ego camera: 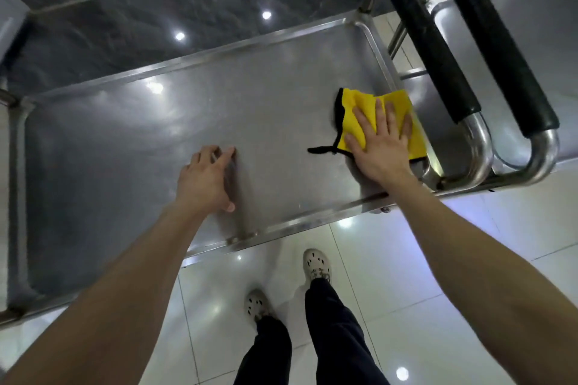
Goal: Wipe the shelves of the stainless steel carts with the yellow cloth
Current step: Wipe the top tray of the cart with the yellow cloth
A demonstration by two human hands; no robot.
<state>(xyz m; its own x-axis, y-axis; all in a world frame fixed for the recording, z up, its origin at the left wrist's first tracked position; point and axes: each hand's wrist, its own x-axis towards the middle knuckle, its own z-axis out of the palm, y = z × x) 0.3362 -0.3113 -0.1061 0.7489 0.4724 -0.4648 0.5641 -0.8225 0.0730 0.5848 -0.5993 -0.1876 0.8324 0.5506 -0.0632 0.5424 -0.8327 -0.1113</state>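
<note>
Start at the left end of the top shelf (125, 150): that stretch is bare steel with glare on it, and I can't judge from here whether it has been wiped. Near the shelf's middle, close to its near rim, your left hand (206, 179) holds nothing. Its fingers are bent and their tips seem to rest on the metal, though the blur makes contact uncertain. Toward the shelf's right end, the yellow cloth (362, 103) lies flat under your right hand (380, 147), whose palm is down and fingers straight and spread, pressing rather than gripping. The cloth's black strap (322, 150) trails loose on the shelf to the left of it.

With only a flat palm on it, the cloth could bunch or slip out on a fast stroke. Its right edge sits at the shelf's right rim, beside the handle (434, 50), where it could catch in the corner. Pushing hard with a light left brace could shift the cart against the second cart (531, 9) just beyond the shelf's right end.
</note>
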